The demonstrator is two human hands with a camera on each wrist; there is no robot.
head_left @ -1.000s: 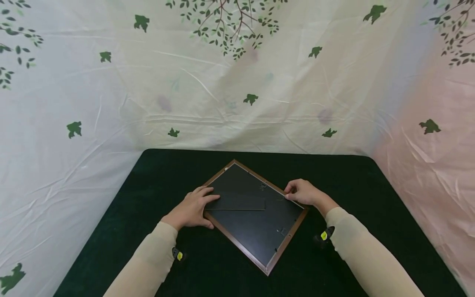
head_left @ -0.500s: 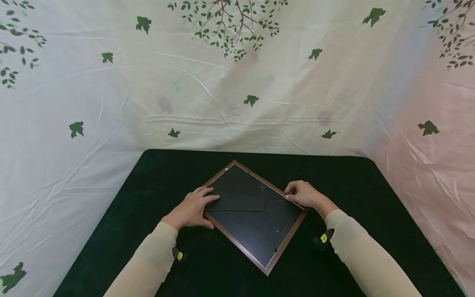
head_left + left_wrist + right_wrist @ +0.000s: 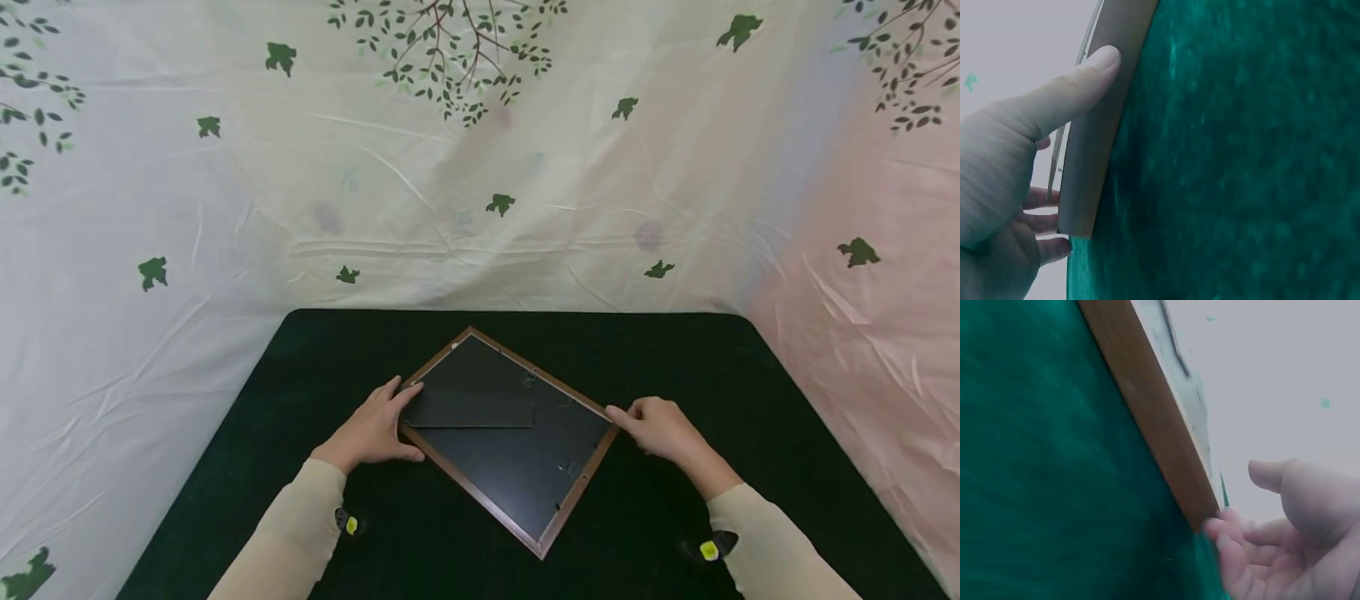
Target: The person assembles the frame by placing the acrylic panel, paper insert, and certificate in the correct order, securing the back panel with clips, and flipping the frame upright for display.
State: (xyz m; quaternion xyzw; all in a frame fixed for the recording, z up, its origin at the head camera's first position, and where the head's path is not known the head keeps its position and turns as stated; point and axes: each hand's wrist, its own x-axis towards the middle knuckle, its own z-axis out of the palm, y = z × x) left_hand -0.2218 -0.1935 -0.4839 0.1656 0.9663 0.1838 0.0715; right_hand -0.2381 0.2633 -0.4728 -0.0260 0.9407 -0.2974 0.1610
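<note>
A picture frame [image 3: 480, 467] lies back side up on the dark green table, turned so that its corners point near, far, left and right. Its brown wooden rim surrounds a black backing board [image 3: 495, 367] with a stand flap and small metal hooks. My left hand [image 3: 371, 429] grips the left corner, thumb [image 3: 1094, 72] against the near outer side and fingers round the far side. At the right corner is my right hand [image 3: 663, 429]; its fingertips [image 3: 1215, 528] touch the wood while the thumb [image 3: 1269, 474] stands away from it in the right wrist view.
The dark green cloth-covered table [image 3: 337, 333] runs out around the frame. Behind and at both sides hangs a pale curtain [image 3: 420, 242] printed with leaves and green birds. Each sleeve carries a small black device with a yellow mark.
My right hand has moved from the frame's upper right side outward to the right corner. The left hand has shifted slightly left, its fingers drawing back from the backing board toward the rim.
</note>
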